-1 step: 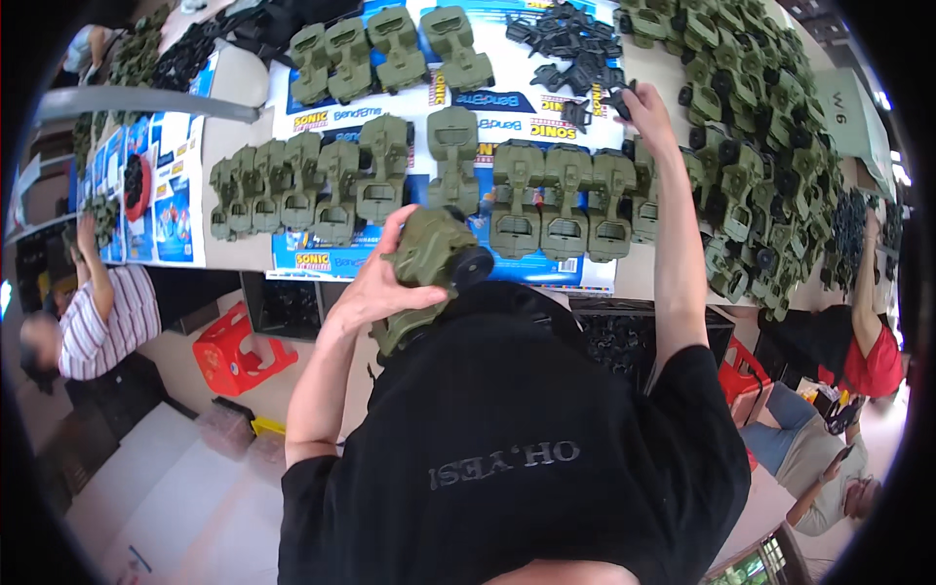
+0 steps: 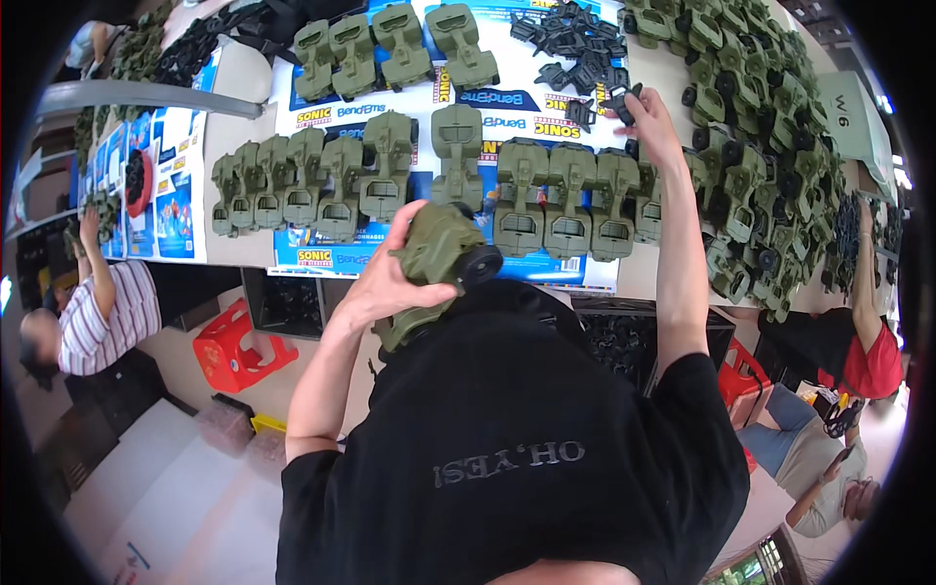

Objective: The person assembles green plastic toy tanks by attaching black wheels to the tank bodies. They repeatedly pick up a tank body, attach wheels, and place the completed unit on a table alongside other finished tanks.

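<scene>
Left hand [image 2: 390, 288], centre of frame: wrapped around an olive-green toy vehicle [image 2: 436, 246], thumb across the near side, fingers over the far side. The vehicle is tilted, a black wheel [image 2: 481, 264] facing right; its lower end overlaps the wearer's black shirt [image 2: 507, 409].

Right hand [image 2: 655, 127], upper right of centre, arm outstretched: thumb and fingertips pinching a small black part [image 2: 622, 103]. Cannot tell whether the part is clear of the surface [image 2: 241, 254]. Just above and left of it, a loose pile of black parts [image 2: 575, 44].

Printed sheets [image 2: 487, 95], white and blue, under much of the work. Four green vehicles in the top row [image 2: 400, 47]; below, a longer row [image 2: 570, 200] across mid-frame, with one vehicle [image 2: 456, 156] standing a little apart near its middle. Upper right: a dense heap of green vehicles [image 2: 760, 175], many with black wheels.

Left of frame: a co-worker in a striped shirt [image 2: 115, 317], arm raised toward green pieces; a red stool [image 2: 234, 346] on the floor between. Right edge: a co-worker in red [image 2: 873, 359], arm reaching upward. Lower right: a seated person [image 2: 824, 487], holding a dark phone-like object.
</scene>
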### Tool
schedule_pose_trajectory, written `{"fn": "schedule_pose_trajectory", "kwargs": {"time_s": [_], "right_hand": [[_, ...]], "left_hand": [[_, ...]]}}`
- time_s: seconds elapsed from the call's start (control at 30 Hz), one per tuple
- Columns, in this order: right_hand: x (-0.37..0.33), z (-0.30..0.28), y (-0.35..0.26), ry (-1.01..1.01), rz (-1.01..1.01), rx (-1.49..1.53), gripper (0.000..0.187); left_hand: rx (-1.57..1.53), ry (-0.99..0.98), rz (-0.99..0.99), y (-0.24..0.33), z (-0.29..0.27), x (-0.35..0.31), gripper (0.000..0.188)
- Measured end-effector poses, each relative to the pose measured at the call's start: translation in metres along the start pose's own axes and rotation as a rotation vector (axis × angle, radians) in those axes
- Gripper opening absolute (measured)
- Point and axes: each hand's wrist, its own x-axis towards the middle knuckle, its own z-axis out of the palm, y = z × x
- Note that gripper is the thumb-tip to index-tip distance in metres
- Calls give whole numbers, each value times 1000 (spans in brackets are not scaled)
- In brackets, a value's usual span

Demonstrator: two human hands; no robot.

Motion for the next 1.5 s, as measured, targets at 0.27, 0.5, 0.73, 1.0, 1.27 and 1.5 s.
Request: {"fn": "schedule_pose_trajectory", "kwargs": {"time_s": [0.27, 0.5, 0.73, 1.0, 1.27, 1.5], "right_hand": [[-164, 97, -44, -308, -171, 185, 42], [-183, 110, -40, -491, 2, 707, 69], [-196, 114, -35, -464, -181, 500, 59], [-201, 115, -34, -412, -286, 143, 57], [-191, 111, -34, -514, -189, 184, 58], [-187, 109, -29, -541, -151, 179, 58]], "left_hand": [[377, -70, 94, 13, 18, 13, 105], [476, -157, 57, 19, 18, 17, 108], [542, -137, 96, 26, 17, 16, 105], [487, -96, 127, 28, 10, 16, 105], [497, -137, 8, 31, 6, 23, 110], [492, -117, -7, 33, 10, 27, 105]]}}
